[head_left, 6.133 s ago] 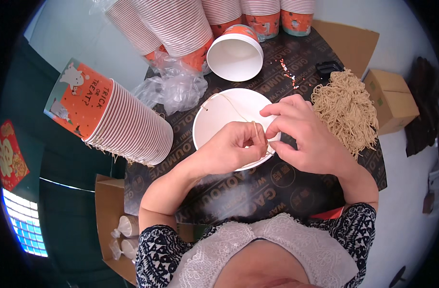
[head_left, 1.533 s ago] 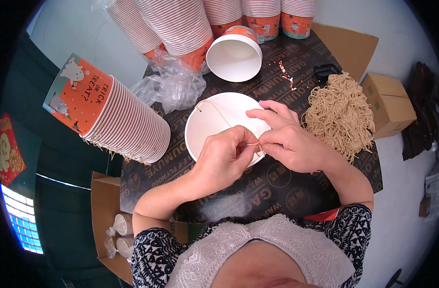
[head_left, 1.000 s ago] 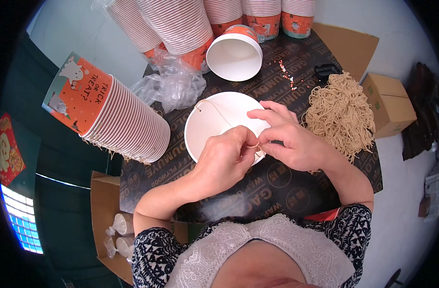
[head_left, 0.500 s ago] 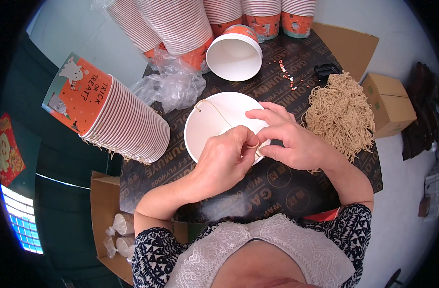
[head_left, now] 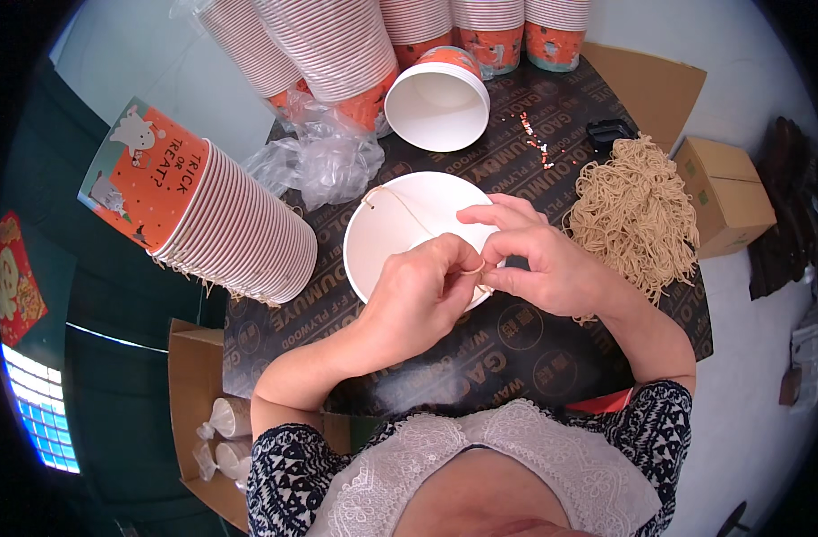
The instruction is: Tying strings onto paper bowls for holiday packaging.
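Observation:
A white paper bucket [head_left: 373, 246] stands mouth up on the dark table in front of me. A tan cord [head_left: 407, 208] passes through a hole at its far left rim and runs across the mouth to my fingers. My left hand [head_left: 419, 291] pinches the cord near the bucket's right rim, its fingers curled together. My right hand [head_left: 538, 259] meets it there, thumb and forefinger closed on the cord, the other fingers stretched over the rim. The cord's end between the fingertips is partly hidden.
At left leans a nested stack of orange-printed buckets [head_left: 239, 224]. More stacks [head_left: 328, 54] line the back, beside crumpled clear plastic [head_left: 328, 161] and a tipped bucket [head_left: 437, 107]. A heap of tan cords [head_left: 637, 210], small beads [head_left: 534, 139] and a black tray [head_left: 608, 134] lie right; cartons [head_left: 726, 192] stand beyond.
Both hands have barely shifted at the bucket's right rim. The fingertips have drawn slightly closer together on the cord, and the bucket stays in place.

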The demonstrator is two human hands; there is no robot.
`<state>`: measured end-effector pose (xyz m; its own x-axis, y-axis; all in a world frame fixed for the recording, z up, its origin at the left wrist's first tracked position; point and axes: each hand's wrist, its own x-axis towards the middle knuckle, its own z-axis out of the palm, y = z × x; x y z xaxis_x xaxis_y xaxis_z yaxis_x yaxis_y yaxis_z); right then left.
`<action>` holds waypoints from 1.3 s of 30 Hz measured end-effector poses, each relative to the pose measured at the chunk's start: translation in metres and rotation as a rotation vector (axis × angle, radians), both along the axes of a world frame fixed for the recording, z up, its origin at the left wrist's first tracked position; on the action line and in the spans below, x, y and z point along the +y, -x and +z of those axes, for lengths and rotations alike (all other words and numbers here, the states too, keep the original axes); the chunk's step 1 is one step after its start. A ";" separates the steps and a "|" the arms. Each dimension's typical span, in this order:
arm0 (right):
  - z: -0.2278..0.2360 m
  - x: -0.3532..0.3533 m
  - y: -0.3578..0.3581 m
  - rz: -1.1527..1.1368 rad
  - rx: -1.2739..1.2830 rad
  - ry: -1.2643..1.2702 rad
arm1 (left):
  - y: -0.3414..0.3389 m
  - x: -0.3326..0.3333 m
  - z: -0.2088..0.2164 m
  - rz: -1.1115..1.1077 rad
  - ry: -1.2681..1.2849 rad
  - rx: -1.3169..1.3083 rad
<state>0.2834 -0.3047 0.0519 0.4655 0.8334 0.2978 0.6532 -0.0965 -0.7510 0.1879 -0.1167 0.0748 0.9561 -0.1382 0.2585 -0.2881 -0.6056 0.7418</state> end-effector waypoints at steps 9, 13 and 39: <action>0.000 0.000 0.004 -0.053 -0.071 -0.034 | 0.000 0.007 0.006 0.017 0.188 0.186; 0.004 0.000 0.008 -0.104 -0.196 -0.076 | 0.001 0.010 0.009 0.028 0.195 0.262; -0.001 0.002 0.006 -0.090 -0.283 -0.070 | -0.003 0.015 0.000 -0.034 0.156 0.163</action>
<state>0.2774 -0.3031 0.0510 0.4265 0.7656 0.4816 0.8288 -0.1177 -0.5470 0.1909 -0.1019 0.0752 0.9824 -0.1415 0.1223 -0.1755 -0.4716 0.8642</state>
